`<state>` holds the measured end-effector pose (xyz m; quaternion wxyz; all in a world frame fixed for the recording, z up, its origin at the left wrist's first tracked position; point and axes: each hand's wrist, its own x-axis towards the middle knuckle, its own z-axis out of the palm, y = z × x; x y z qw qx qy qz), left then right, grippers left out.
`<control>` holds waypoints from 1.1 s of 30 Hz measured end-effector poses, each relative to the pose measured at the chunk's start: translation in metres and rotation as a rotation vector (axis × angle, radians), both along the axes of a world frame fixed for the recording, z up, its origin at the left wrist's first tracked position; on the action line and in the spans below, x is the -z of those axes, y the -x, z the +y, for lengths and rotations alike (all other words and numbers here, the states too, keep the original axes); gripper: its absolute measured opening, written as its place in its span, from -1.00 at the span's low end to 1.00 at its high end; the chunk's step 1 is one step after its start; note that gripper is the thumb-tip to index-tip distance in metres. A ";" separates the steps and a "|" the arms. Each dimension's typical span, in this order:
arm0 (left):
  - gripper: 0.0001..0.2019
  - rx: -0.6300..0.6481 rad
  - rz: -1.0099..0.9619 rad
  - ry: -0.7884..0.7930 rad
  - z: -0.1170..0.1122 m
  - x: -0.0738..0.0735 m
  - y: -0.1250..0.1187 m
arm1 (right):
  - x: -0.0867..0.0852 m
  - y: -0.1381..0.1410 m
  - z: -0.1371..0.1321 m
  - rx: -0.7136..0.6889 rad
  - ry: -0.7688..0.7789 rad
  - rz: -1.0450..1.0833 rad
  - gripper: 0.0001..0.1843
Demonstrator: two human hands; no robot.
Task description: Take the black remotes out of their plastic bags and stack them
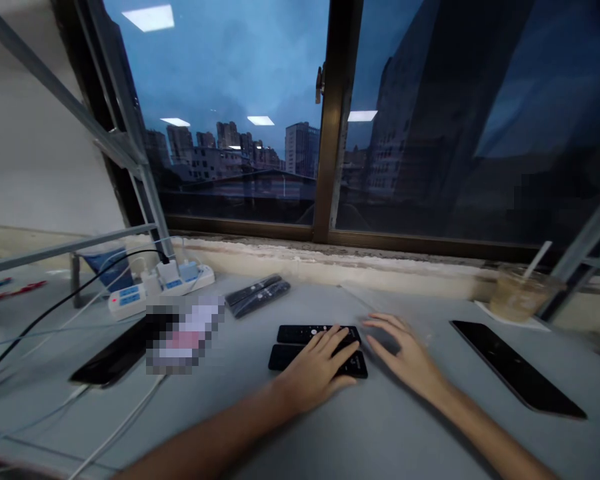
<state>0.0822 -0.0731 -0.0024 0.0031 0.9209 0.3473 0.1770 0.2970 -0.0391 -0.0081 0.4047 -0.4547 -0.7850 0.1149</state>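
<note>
Two black remote controls lie side by side on the grey table in front of me: the far remote (294, 333) and the near remote (281, 358). My left hand (316, 370) rests across both with its fingers spread, covering their middle parts. Just past their right ends, my right hand (405, 357) hovers or rests with fingers apart and nothing visible in it. Something thin and clear, perhaps plastic film (367, 299), lies behind the right hand; its outline is faint. Farther back, more dark remotes (258, 295) lie in what looks like clear wrapping.
At left are a white power strip (127, 301) with plugs and cables, a black phone (117, 353) and a pixelated phone (187, 333). At right lie a dark tablet or phone (517, 367) and a drink cup (517, 297) with a straw. A window (235, 80) stands behind.
</note>
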 end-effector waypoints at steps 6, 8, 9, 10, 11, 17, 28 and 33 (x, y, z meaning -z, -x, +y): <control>-0.42 -0.011 -0.091 0.023 0.003 -0.002 0.004 | 0.005 0.008 -0.014 -0.133 0.175 -0.005 -0.57; -0.38 -0.025 -0.103 0.005 0.006 -0.002 0.009 | 0.009 0.007 -0.014 -0.164 0.225 0.004 -0.55; -0.36 -0.033 -0.107 -0.001 0.007 -0.001 0.011 | 0.011 0.007 -0.013 -0.176 0.242 0.004 -0.55; -0.35 -0.042 -0.110 -0.005 0.008 -0.001 0.013 | 0.012 0.007 -0.013 -0.185 0.253 0.003 -0.55; -0.35 -0.052 -0.114 -0.007 0.009 -0.001 0.014 | 0.013 0.008 -0.012 -0.192 0.257 0.002 -0.55; -0.32 -0.106 -0.115 0.019 0.010 0.003 0.018 | 0.016 0.013 -0.014 -0.231 0.244 -0.048 -0.53; -0.35 -0.179 -0.045 0.025 0.014 0.001 0.024 | 0.009 0.024 -0.021 -0.197 0.162 0.033 -0.57; -0.40 -0.202 -0.023 0.029 0.016 -0.004 0.031 | 0.007 0.027 -0.024 -0.113 0.246 0.274 -0.70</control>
